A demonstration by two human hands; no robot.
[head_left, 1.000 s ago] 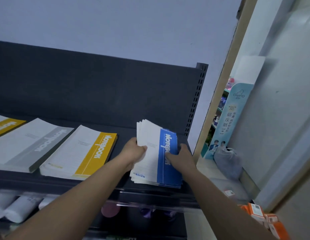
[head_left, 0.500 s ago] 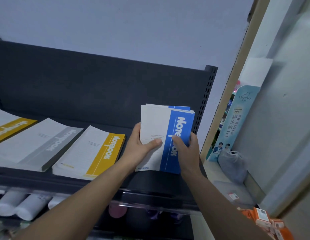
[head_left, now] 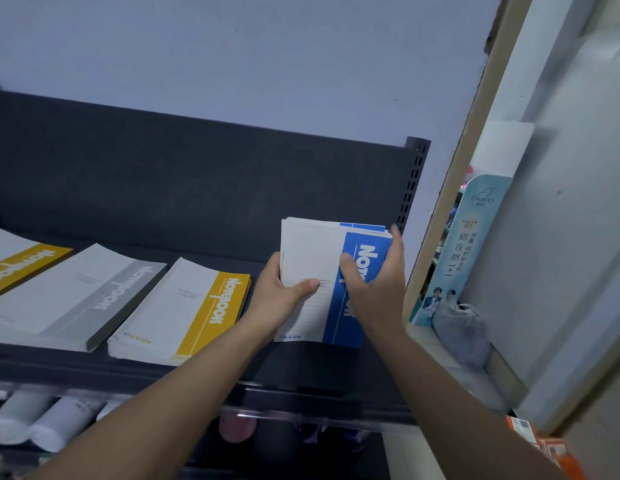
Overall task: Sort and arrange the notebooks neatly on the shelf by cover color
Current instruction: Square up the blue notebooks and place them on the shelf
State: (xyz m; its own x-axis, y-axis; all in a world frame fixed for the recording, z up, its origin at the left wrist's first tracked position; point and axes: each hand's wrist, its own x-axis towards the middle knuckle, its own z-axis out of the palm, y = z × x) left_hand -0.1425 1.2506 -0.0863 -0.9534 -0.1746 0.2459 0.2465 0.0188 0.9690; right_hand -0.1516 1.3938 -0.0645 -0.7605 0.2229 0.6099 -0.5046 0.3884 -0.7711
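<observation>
A stack of white notebooks with a blue band (head_left: 312,258) stands upright at the right end of the dark shelf (head_left: 301,372). My left hand (head_left: 280,299) grips its left edge, thumb across the front cover. My right hand (head_left: 377,289) clasps its right side, fingers over the blue band. To the left lie flat stacks: a yellow-banded stack (head_left: 187,313), a grey-banded stack (head_left: 80,299), and another yellow-banded stack (head_left: 21,265) at the far left edge.
The shelf's dark back panel (head_left: 197,181) ends in a perforated upright post (head_left: 410,188) just right of the blue stack. White tubes (head_left: 35,424) lie on the shelf below. A teal display sign (head_left: 471,237) and orange boxes (head_left: 543,448) sit to the right.
Both hands have lifted the blue stack from lying flat to standing upright. My right hand has slid up over its right edge.
</observation>
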